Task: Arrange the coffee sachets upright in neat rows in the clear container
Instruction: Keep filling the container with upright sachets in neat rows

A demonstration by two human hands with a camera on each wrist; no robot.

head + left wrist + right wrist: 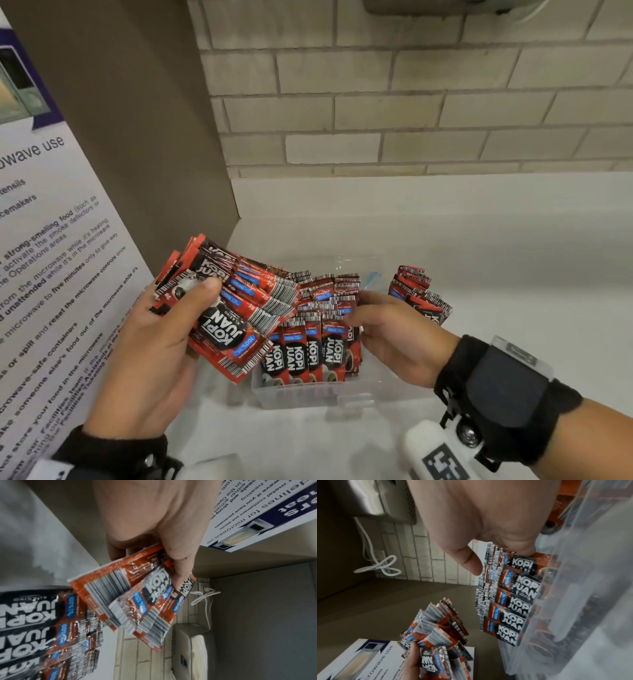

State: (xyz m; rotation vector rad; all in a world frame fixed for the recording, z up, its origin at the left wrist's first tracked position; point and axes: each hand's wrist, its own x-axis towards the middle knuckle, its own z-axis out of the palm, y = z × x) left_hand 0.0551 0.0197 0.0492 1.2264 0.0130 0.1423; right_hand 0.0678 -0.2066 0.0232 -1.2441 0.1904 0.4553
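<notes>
Left grip [161, 342] clutches fanned sachets [233, 305]; right hand [394, 339] touches upright rows [311, 346].

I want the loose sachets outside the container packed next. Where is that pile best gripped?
Probably pinch the loose pile across its flat faces near the barcode tops, coming from above with the right hand. The sachets lean fanned beside the container, tops up and exposed.

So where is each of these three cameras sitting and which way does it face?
Head: worn high, faces down at the clear container; both hands show.
Left wrist: looks along the left hand at its fanned sachets.
Right wrist: looks along the right hand at the upright sachets.
Shared: the microwave poster appears in all three.
</notes>
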